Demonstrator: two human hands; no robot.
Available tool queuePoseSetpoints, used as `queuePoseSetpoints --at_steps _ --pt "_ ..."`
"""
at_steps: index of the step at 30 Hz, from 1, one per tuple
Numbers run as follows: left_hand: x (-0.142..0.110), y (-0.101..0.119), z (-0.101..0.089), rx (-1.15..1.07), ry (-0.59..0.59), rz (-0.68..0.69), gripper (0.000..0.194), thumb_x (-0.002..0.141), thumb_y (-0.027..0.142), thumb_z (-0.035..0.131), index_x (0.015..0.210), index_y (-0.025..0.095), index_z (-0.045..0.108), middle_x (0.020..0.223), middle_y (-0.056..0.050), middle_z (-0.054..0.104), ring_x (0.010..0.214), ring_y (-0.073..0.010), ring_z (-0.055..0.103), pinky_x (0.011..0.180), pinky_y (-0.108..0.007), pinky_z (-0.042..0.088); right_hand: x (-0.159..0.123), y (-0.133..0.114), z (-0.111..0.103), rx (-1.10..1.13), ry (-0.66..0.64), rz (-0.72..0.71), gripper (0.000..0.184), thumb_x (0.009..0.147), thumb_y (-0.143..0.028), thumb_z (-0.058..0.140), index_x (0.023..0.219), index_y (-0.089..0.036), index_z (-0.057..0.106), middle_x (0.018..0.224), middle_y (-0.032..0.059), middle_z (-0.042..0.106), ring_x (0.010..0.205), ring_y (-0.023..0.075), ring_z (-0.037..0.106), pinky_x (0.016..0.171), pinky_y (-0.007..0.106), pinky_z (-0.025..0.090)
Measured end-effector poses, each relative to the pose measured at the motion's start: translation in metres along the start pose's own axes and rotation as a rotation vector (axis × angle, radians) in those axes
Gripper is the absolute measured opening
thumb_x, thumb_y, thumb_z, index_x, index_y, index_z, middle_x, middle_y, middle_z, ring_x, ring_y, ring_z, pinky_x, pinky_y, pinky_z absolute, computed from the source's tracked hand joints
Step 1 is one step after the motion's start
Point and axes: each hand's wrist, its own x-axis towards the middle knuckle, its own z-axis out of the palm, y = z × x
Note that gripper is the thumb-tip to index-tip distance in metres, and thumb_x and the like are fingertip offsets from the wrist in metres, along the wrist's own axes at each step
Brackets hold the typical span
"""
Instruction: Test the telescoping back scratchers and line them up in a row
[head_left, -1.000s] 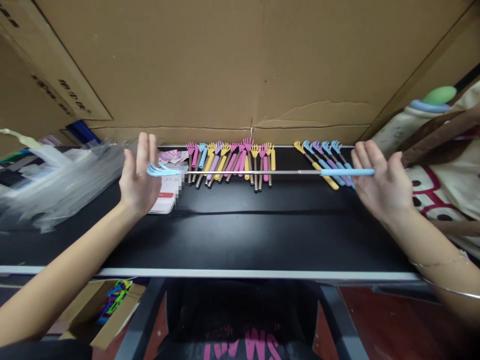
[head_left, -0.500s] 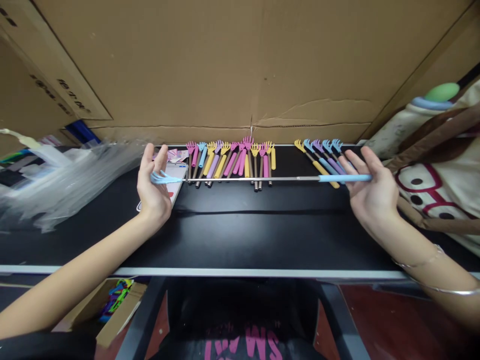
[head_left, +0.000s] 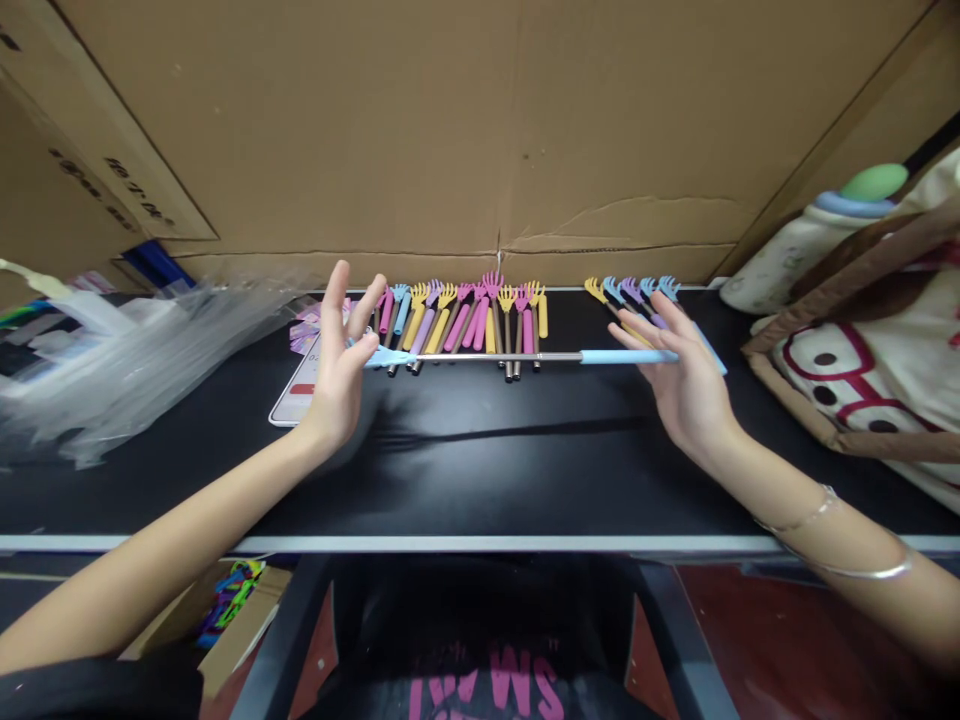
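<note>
A telescopic back scratcher [head_left: 499, 357], with a light blue claw and handle and a metal rod, hangs level above the black table, held between my two palms. My left hand [head_left: 337, 370] bears on the claw end, its fingers spread and the thumb close over the claw. Against the handle's end presses the palm of my right hand [head_left: 690, 390], fingers stretched out behind the handle. Beyond the rod lie several shortened back scratchers [head_left: 469, 325] in a row, pink, yellow, purple and blue. Another group of back scratchers [head_left: 634, 292] lies behind my right hand, partly covered by it.
A phone [head_left: 289, 400] lies beside my left wrist. Clear plastic bags [head_left: 172, 360] cover the table's left part. A cloth bag [head_left: 900, 350] and a bottle-shaped item [head_left: 810, 240] stand at right. Cardboard [head_left: 360, 130] walls the back. Below the edge sits a box [head_left: 244, 630] of colourful things.
My hands have come closer together, the right moving left and the left moving right. The back scratcher's rod is shorter between them. More of the phone shows.
</note>
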Motion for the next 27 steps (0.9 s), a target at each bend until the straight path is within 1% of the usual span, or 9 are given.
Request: queuePoseSetpoints --at_steps 2,5,8,11,15,18,21,25,27 --pt "0.004 -0.002 -0.008 0.049 -0.07 0.027 0.074 0.081 0.053 0.065 0.145 0.043 0.03 0.149 -0.002 0.045 0.144 -0.0282 0.032 0.118 -0.052 0.026 0.002 -0.002 -0.005 0.005 -0.039 0.005 0.041 0.085 -0.037 0.058 0.126 -0.038 0.056 0.123 -0.0004 0.066 0.115 0.0256 0.063 0.103 0.051 0.045" --pt "0.008 -0.001 -0.017 0.146 -0.215 0.02 0.08 0.079 0.05 0.071 0.147 0.038 0.03 0.14 -0.009 0.054 0.129 -0.0308 0.052 0.108 -0.049 0.042 0.006 -0.005 -0.015 -0.025 -0.111 -0.065 0.051 0.079 -0.039 0.068 0.128 -0.037 0.055 0.118 0.001 0.068 0.107 0.025 0.066 0.096 0.048 0.051" --pt "0.011 0.002 -0.023 0.32 -0.359 0.024 0.07 0.083 0.046 0.068 0.144 0.03 0.038 0.122 -0.011 0.065 0.101 -0.0266 0.068 0.091 -0.041 0.053 0.013 -0.007 -0.028 -0.112 -0.203 -0.115 0.061 0.074 -0.041 0.075 0.131 -0.034 0.053 0.105 0.0018 0.072 0.082 0.0221 0.071 0.085 0.045 0.055" --pt "0.012 0.003 -0.029 0.547 -0.452 0.114 0.052 0.087 0.045 0.061 0.134 0.025 0.052 0.109 -0.008 0.071 0.088 -0.0219 0.07 0.082 -0.032 0.053 0.019 -0.011 -0.04 -0.283 -0.327 -0.135 0.051 0.075 -0.047 0.074 0.121 -0.028 0.061 0.083 -0.0007 0.072 0.06 0.0185 0.067 0.075 0.041 0.055" --pt "0.015 0.002 -0.036 0.889 -0.529 0.336 0.031 0.092 0.048 0.052 0.113 0.031 0.069 0.101 0.0 0.074 0.084 -0.0181 0.069 0.07 -0.025 0.048 0.023 -0.018 -0.049 -0.519 -0.466 -0.196 0.034 0.08 -0.053 0.067 0.098 -0.024 0.071 0.058 -0.0017 0.064 0.054 0.0161 0.061 0.061 0.033 0.05" --pt "0.018 0.001 -0.038 1.02 -0.521 0.426 0.033 0.095 0.05 0.047 0.113 0.036 0.07 0.093 0.001 0.074 0.07 -0.0144 0.067 0.057 -0.023 0.041 0.021 -0.02 -0.048 -0.632 -0.494 -0.248 0.031 0.081 -0.052 0.064 0.094 -0.026 0.073 0.053 -0.0028 0.059 0.049 0.0145 0.055 0.054 0.031 0.044" --pt "0.019 -0.001 -0.038 1.019 -0.486 0.441 0.033 0.095 0.051 0.046 0.114 0.039 0.071 0.092 0.001 0.073 0.068 -0.0134 0.065 0.056 -0.023 0.041 0.02 -0.016 -0.043 -0.677 -0.496 -0.281 0.029 0.082 -0.051 0.063 0.096 -0.028 0.073 0.061 -0.0015 0.063 0.048 0.0141 0.052 0.051 0.031 0.041" --pt "0.018 -0.005 -0.035 0.982 -0.354 0.476 0.028 0.093 0.048 0.052 0.11 0.04 0.072 0.088 0.0 0.071 0.069 -0.014 0.065 0.057 -0.024 0.042 0.021 -0.009 -0.04 -0.661 -0.388 -0.399 0.029 0.081 -0.052 0.063 0.093 -0.028 0.073 0.083 0.0026 0.07 0.062 0.0175 0.057 0.056 0.032 0.043" --pt "0.016 -0.007 -0.033 0.972 -0.278 0.493 0.025 0.093 0.045 0.054 0.107 0.038 0.074 0.086 -0.001 0.071 0.069 -0.0141 0.065 0.058 -0.024 0.043 0.021 -0.009 -0.039 -0.651 -0.339 -0.406 0.03 0.081 -0.053 0.063 0.092 -0.027 0.072 0.087 0.0031 0.071 0.066 0.0184 0.058 0.056 0.032 0.042"
